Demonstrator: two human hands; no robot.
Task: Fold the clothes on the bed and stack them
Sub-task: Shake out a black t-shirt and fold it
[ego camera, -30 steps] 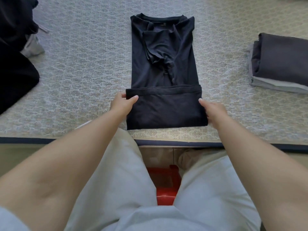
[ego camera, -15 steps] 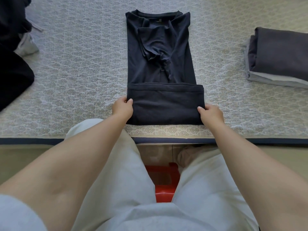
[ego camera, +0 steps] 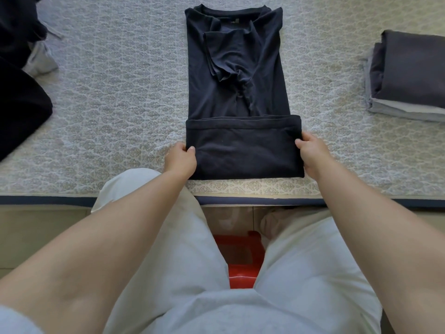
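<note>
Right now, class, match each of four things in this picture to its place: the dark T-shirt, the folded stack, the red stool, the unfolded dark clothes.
Things:
1. dark T-shirt
2. folded stack
3. red stool
4. unfolded dark clothes

Places:
A. on the floor between the person's legs
B. at the bed's left edge of view
C. middle of the bed, its folded-up bottom part gripped by both hands
D. on the bed at the right

Pairs: 1-C, 2-D, 3-A, 4-B
</note>
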